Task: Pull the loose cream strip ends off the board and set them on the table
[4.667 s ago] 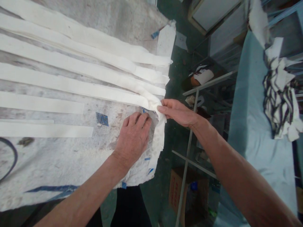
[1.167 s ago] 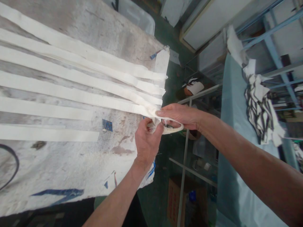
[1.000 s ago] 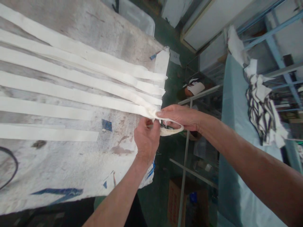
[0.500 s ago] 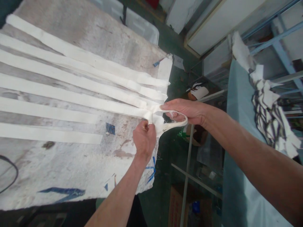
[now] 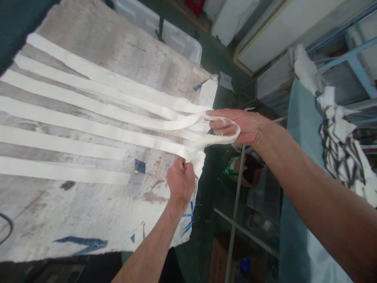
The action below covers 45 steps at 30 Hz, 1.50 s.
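Several long white cloth strips [image 5: 97, 131] lie side by side across a worn, stained table cover [image 5: 103, 208]. My left hand [image 5: 181, 179] is closed in a pinch on the end of one strip [image 5: 165, 144] near the table's right edge. Beyond that edge, my right hand [image 5: 240, 125] grips another strip [image 5: 171, 125] between thumb and fingers. This strip rises off the table in a curve to the thumb. A narrow white band with loose threads [image 5: 226, 139] loops around the right fingers, and part of those fingers is hidden behind it.
A clear plastic bin [image 5: 182, 41] stands past the table's far edge. To the right, a metal frame [image 5: 237, 196] holds boxes and bags low down. Farther right is a blue-grey covered surface [image 5: 303, 118] with a heap of black-and-white cloth pieces [image 5: 341, 137].
My right hand has moved up and away from my left hand, lifting one strip into a curve. My left hand stays low at its strip end. The view has shifted slightly.
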Motion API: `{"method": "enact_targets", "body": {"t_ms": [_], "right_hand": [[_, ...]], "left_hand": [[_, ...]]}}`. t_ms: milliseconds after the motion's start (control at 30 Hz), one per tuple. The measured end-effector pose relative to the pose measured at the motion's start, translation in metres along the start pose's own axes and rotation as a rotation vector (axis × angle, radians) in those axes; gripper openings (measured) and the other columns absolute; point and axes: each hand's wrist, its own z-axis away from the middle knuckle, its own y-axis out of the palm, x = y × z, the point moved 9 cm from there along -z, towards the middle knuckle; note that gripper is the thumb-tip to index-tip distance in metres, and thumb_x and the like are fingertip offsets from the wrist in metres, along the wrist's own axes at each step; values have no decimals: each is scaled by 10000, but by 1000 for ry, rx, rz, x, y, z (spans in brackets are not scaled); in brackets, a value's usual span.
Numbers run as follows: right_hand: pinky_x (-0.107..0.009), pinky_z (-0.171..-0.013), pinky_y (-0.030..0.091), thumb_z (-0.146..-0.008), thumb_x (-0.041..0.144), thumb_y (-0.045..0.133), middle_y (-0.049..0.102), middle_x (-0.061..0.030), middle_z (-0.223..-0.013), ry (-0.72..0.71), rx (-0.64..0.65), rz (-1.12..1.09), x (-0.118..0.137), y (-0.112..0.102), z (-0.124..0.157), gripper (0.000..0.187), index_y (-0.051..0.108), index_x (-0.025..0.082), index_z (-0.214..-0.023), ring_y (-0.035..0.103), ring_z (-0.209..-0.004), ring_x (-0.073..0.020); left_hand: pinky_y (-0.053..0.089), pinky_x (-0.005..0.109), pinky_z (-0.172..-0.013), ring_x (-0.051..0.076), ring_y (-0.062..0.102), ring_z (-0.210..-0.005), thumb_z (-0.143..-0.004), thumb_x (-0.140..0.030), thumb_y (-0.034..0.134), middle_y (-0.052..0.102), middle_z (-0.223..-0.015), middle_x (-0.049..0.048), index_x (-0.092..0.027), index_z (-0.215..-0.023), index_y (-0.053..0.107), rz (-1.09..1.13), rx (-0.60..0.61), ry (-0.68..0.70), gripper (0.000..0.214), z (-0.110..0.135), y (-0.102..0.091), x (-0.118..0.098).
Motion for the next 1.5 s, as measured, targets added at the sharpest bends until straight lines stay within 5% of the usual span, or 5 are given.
{"method": "enact_targets", "body": {"t_ms": [400,733,1033,1267,1500], "right_hand": [[-147,-340,167,-796,349,864,435,57,-504,-31,-12,245,6,-9,-2,392,548,170,-648,294,-396,-23],[-121,-331,182,-895,328,788,421,90,-521,-97,81,102,0,-7,-6,333,540,157,-754,228,-376,-5],[-106,-320,197,-893,319,791,434,84,-526,-102,130,46,-13,-9,-8,331,552,140,-749,259,-368,1],[-110,-329,206,-704,417,937,468,76,-523,-114,137,26,-18,-8,-9,468,572,125,-725,279,-374,7],[-123,-337,172,-664,503,948,439,84,-511,-126,113,78,-15,-5,-7,554,533,136,-673,257,-369,9]], "left_hand": [[488,235,-524,200,714,-620,-817,-587,699,700,-607,25,-200,-730,645,260,223,-244,401,-7,9,6],[284,168,-314,78,442,-296,-811,-818,551,489,-391,-25,-192,-569,534,371,621,-429,671,20,39,3],[414,143,-376,64,560,-428,-305,-719,940,638,-552,-18,-139,-672,619,767,446,-681,758,36,38,23],[573,182,-581,124,721,-715,-310,-550,1030,793,-932,71,-126,-918,702,908,396,-652,810,39,33,22],[344,172,-347,82,468,-340,-517,-787,812,444,-373,-73,-194,-608,530,677,497,-598,663,47,33,31]]}}
